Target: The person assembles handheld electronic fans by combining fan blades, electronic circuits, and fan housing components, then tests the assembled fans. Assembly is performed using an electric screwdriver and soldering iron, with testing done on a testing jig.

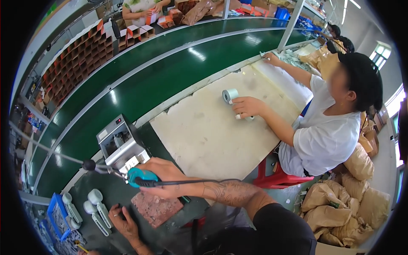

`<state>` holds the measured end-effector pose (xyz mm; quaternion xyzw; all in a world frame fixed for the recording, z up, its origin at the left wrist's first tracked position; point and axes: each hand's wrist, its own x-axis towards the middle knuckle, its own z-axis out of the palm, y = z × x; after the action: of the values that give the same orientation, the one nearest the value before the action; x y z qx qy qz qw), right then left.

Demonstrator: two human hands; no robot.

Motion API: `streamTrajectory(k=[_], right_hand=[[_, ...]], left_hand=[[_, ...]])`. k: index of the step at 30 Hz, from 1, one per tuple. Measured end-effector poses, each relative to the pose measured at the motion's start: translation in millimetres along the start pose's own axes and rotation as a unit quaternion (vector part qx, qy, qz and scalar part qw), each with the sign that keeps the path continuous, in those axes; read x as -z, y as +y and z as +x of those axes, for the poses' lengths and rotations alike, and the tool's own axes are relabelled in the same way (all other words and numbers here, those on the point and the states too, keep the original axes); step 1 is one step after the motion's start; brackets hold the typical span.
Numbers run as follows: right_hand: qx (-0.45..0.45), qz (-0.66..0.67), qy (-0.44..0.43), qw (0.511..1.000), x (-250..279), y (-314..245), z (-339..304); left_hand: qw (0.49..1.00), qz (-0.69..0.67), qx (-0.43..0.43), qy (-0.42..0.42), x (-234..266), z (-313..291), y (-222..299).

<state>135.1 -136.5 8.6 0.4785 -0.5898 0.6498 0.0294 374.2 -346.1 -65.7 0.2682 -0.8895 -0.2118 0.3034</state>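
Observation:
My right hand [163, 176] is wrapped around a teal powered screwdriver [138, 176] with a black cable; its tip is hidden. A thin rod with a black knob [89, 165] reaches the tool from the left. Just beyond stands a silver screw feeder [121, 140] with a small red display. My left hand [124, 223] lies on the dark green bench, fingers spread, holding nothing. Left of it are pale mint handles with round heads, like hand-fan bodies [97, 204]. Between my hands lies a worn reddish-brown slab [157, 207].
A blue tray [57, 219] of grey parts sits at the left. Cardboard [204, 127] covers the bench at right, where a co-worker [327, 119] handles a pale round-headed piece [230, 95]. Beyond runs a green conveyor [170, 70]. A red stool [280, 176] and brown sacks [331, 208] stand right.

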Motion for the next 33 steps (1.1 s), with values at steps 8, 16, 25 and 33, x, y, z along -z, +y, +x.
streamTrajectory(k=[8,16,25,33], right_hand=[[-0.02,0.021,0.043,0.999,11,-20,0],[-0.144,-0.022,0.064,0.987,70,-77,-50],[-0.161,-0.083,0.084,0.98,106,-123,-97],[-0.179,-0.047,0.065,0.981,107,-141,-110]], left_hand=[[0.998,-0.026,0.001,0.058,4,-3,-5],[0.948,-0.312,-0.052,0.037,-9,71,174],[0.896,-0.367,-0.068,-0.241,-192,99,266],[0.937,-0.136,-0.142,-0.289,-241,82,354]])
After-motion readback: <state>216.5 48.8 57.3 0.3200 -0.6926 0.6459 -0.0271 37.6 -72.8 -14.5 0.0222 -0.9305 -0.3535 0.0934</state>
